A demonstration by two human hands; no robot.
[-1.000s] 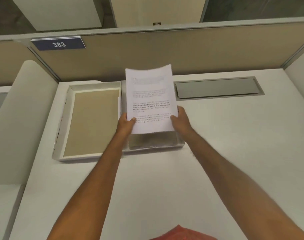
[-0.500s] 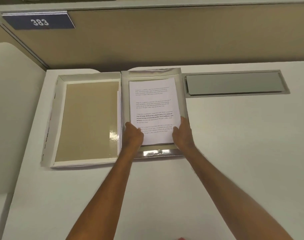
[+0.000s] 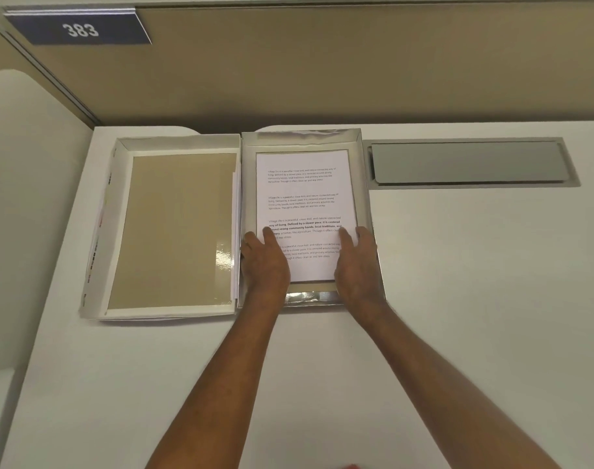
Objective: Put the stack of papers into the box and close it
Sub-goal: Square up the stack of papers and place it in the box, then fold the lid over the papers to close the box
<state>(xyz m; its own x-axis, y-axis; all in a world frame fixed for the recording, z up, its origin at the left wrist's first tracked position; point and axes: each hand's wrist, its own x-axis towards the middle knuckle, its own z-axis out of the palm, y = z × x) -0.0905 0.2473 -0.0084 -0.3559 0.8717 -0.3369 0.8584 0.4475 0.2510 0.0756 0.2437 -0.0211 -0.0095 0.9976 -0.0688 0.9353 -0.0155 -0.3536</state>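
The stack of papers (image 3: pixel 302 191), white with printed text, lies flat inside the silver-lined box tray (image 3: pixel 300 136) at the middle of the desk. The box lid (image 3: pixel 177 143), white with a tan inner face, lies open and joined to the tray's left side. My left hand (image 3: pixel 266 262) rests palm down on the stack's lower left part. My right hand (image 3: pixel 358 265) rests palm down on its lower right part. Both hands have their fingers stretched flat on the top sheet and hide its lower corners.
The white desk (image 3: pixel 457 282) ends at a tan partition (image 3: pixel 322 69) bearing a blue plate marked 383 (image 3: pixel 79 28). A grey metal cable cover (image 3: pixel 468 162) is set into the desk just right of the box. A curved white panel (image 3: pixel 25 214) stands at the left.
The stack went from held up over the tray to lying flat inside it. My hands let go of its bottom edge and slid up onto the top sheet.
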